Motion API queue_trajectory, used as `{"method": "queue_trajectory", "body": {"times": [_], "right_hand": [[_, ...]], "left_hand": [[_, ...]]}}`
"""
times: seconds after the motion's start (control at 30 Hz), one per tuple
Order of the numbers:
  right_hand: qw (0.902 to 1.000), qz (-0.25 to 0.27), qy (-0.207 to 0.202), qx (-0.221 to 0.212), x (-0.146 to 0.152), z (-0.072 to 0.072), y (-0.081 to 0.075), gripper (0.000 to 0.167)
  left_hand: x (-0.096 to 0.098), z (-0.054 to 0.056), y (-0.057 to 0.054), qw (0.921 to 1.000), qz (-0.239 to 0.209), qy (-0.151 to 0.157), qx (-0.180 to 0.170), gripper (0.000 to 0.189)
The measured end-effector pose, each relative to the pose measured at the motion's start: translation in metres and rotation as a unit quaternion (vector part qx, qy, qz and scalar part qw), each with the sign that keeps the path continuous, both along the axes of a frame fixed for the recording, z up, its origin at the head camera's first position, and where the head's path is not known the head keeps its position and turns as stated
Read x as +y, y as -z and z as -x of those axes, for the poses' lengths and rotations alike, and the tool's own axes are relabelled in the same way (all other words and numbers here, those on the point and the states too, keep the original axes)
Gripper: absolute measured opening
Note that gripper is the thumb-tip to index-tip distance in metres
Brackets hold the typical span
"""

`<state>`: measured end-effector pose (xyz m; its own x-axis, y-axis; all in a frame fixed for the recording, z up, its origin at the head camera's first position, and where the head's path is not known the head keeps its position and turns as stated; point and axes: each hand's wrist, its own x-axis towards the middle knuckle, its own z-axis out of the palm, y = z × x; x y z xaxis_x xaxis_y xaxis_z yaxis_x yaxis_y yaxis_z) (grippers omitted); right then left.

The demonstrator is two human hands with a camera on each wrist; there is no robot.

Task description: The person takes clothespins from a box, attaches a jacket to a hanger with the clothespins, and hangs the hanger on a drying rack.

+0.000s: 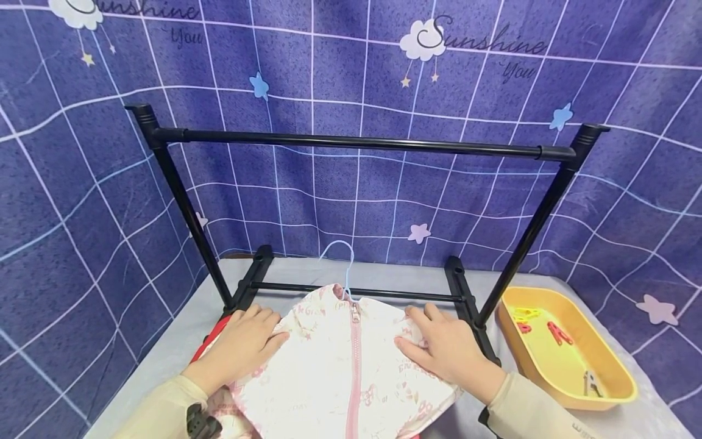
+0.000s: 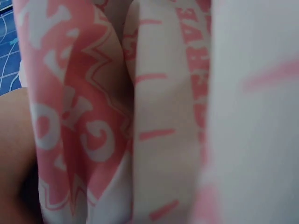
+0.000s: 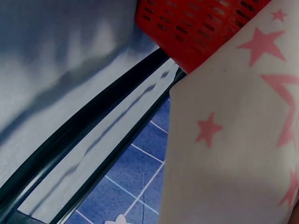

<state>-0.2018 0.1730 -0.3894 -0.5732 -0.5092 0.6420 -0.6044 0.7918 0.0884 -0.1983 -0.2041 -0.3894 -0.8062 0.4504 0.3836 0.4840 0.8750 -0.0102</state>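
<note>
A white jacket (image 1: 323, 366) with pink print and a pink zip is spread in front of me, low in the head view. From its collar rises the hook of a light blue hanger (image 1: 350, 262); the rest of the hanger is hidden inside. My left hand (image 1: 249, 341) holds the jacket at the left shoulder, thumb on the front and fingers over the top. At the opposite shoulder, my right hand (image 1: 446, 344) grips the cloth the same way. Printed folds of the jacket (image 2: 159, 112) fill most of the left wrist view.
A black clothes rack (image 1: 356, 143) stands behind the jacket, its crossbar above the hands. At right sits a yellow tray (image 1: 576, 314) holding several small clips. A red basket (image 3: 201, 28) is partly hidden by the jacket. A patterned blue curtain (image 1: 340, 213) hangs behind.
</note>
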Motion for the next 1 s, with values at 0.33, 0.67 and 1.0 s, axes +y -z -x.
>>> {"method": "queue_trajectory", "body": {"times": [0.33,0.67,1.0], "right_hand": [[0.9981,0.027,-0.018,0.053,-0.001,0.000,-0.001,0.055],[0.9924,0.056,-0.043,0.101,-0.001,0.002,-0.005,0.049],[0.9887,0.064,-0.064,0.119,0.000,0.004,-0.009,0.036]], "left_hand": [[-0.002,0.001,-0.003,0.9999,-0.012,0.008,0.007,0.023],[-0.003,-0.001,-0.012,0.9997,-0.018,0.007,0.018,0.023],[-0.006,-0.001,-0.010,0.9975,-0.029,0.024,0.059,0.023]]}}
